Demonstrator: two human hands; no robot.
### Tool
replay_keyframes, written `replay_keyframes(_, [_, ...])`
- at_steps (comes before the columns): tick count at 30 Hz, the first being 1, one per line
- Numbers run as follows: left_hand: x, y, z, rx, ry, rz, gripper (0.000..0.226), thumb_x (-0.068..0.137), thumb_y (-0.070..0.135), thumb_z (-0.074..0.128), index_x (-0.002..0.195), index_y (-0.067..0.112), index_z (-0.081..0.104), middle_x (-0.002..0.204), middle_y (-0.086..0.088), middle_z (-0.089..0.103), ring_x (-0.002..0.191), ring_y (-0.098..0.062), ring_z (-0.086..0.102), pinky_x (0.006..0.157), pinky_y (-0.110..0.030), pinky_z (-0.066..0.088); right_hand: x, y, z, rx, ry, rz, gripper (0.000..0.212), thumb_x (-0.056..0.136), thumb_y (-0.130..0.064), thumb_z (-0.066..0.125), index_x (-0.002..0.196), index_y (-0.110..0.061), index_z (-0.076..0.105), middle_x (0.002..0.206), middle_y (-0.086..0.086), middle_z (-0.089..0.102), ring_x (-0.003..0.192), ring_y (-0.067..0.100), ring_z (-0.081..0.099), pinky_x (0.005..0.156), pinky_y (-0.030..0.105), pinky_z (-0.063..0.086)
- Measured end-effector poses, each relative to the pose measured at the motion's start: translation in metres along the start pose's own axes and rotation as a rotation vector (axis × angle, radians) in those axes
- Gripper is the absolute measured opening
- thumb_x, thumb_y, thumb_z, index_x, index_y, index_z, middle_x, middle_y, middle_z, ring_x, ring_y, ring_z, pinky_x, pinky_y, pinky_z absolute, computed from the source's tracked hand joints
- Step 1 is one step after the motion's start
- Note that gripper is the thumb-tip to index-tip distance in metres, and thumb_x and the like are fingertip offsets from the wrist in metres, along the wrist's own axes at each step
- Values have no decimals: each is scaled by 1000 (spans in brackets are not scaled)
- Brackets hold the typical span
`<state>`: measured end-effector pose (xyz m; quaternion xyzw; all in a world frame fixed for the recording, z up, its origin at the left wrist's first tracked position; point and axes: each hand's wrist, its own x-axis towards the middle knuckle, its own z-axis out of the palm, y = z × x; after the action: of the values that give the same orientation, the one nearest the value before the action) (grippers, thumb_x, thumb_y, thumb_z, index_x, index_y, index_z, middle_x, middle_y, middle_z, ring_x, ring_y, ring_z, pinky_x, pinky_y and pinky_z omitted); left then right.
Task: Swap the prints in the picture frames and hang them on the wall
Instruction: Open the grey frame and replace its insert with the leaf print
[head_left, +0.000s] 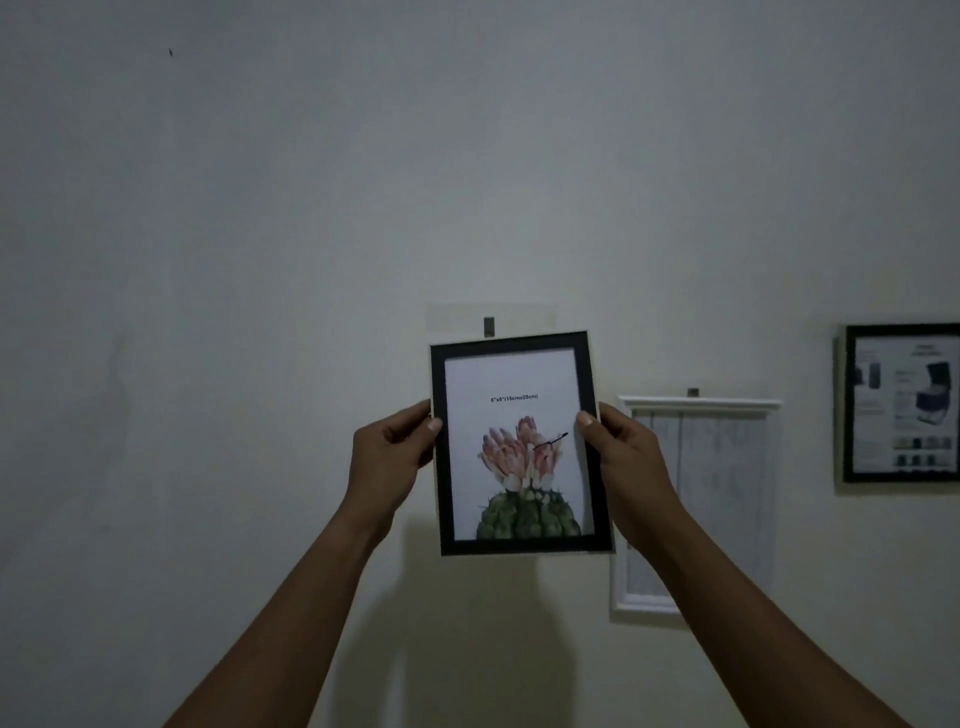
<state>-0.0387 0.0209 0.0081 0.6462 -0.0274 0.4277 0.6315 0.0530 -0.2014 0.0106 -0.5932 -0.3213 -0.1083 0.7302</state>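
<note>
A black picture frame (519, 444) with a cactus-flower print is held up in front of the white wall, slightly tilted. My left hand (392, 460) grips its left edge, thumb on the front. My right hand (626, 460) grips its right edge the same way. Just above the frame's top edge, a small dark hook (489, 326) sits on a strip of clear tape on the wall. Whether the frame hangs on the hook cannot be told.
A white frame (698, 499) hangs to the right from its own hook (692, 392), partly behind my right forearm. Farther right hangs a black frame (901, 402) with a product sheet, cut off by the image edge. A small dark mark (170, 52) is on the wall at upper left.
</note>
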Motion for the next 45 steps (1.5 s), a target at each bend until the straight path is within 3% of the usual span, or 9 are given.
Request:
replay_keyframes(3, [50,-2,-2,-29,11,35,35,93,8,65,128,9,64,110,4,72,97,-3,69,76,-14,56,41,5,24,8,45,-20,23,105,-20,52,113,-10,71,102,10,77,96,34,73,80,42,59])
replay_keyframes(5, [82,-4,-2,-39,10,45,35,93,8,66,128,8,64,112,2,71,98,-2,67,74,-12,55,66,8,37,15,78,-23,22,105,-20,53,109,-12,72,100,9,77,94,34,73,83,45,60])
replay_keyframes(12, [143,-22,-2,-54,-1,71,37,93,11,68,129,9,64,122,-2,69,110,-11,66,87,-20,54,114,21,59,28,136,-50,19,104,-19,53,103,-19,73,99,5,78,91,25,74,82,40,61])
replay_keyframes(15, [148,-26,0,-72,-1,73,36,92,10,68,128,9,65,119,-1,70,106,-6,67,85,-18,55,118,29,59,53,146,-44,20,104,-19,53,104,-20,73,99,3,78,91,22,74,77,33,61])
replay_keyframes(19, [150,-29,6,-96,-3,66,35,92,9,68,127,8,65,111,3,71,97,2,67,83,-15,55,121,32,57,63,146,-54,21,105,-18,53,101,-23,73,98,0,78,91,20,74,82,35,61])
replay_keyframes(28, [155,-31,6,-104,15,64,36,92,9,68,128,7,65,118,-3,71,103,-5,67,85,-17,55,127,35,58,70,125,-54,22,105,-19,52,98,-24,73,97,-1,78,93,20,73,90,41,59])
replay_keyframes(35, [151,-38,3,-94,9,52,35,92,8,67,127,7,64,106,6,71,93,4,67,80,-13,55,123,46,59,92,121,-33,23,105,-18,52,98,-26,72,98,-3,78,97,20,73,90,38,58])
replay_keyframes(45, [147,-47,2,-101,8,29,35,92,9,68,127,9,65,109,5,71,100,-1,67,89,-19,55,121,57,55,82,122,-22,21,105,-20,52,106,-23,72,105,1,77,100,22,73,94,43,58])
